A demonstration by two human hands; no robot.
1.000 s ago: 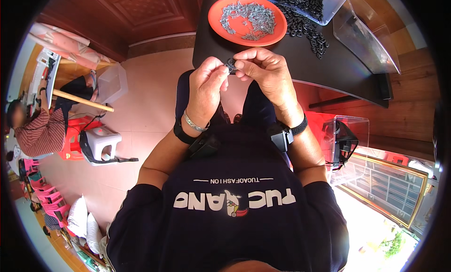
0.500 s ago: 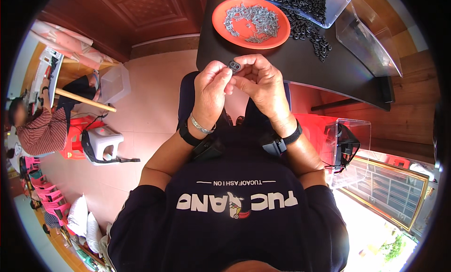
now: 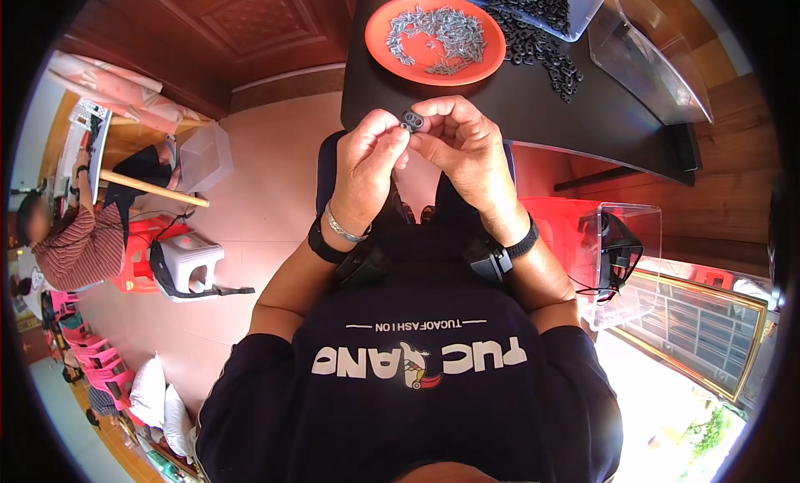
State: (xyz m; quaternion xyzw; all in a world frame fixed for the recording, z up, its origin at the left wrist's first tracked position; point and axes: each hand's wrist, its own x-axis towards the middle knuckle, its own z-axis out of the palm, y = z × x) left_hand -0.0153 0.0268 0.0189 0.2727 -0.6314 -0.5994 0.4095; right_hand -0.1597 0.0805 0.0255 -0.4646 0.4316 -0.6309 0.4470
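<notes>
Both hands are up at chest height, close together just off the near left corner of the counter (image 3: pixel 575 129). The left hand (image 3: pixel 368 156) has thumb and forefinger clamped on a small black piece; the right hand (image 3: pixel 468 145) curls its fingers in from the right, fingertips up against it. I can't tell from here whether those are gripping or only steadying.

Going down in size: beneath the hands I see tiled floor (image 3: pixel 267 158), with nothing to catch a fall. Far right on the counter stands a clear plastic panel or tray (image 3: pixel 646 62), and left of it, at the far edge, a clear bin (image 3: pixel 588 1) heaped with black parts. An orange plate (image 3: pixel 377 48) sits left of that, near the counter's left edge. Loose black parts (image 3: pixel 546 62) lie between plate and bin, and slim metal bits (image 3: pixel 458 35) cover much of the plate. Smallest of all, the black piece (image 3: pixel 412 120), showing two round holes, is held in the air between the fingertips.

My main worry is a slip: so little of the piece is pinched that a twist or uneven push could flick it to the floor. A sleeve or wrist brushing the plate might nudge it over that left edge, scattering its load, and the loose parts could stray among the metal.
</notes>
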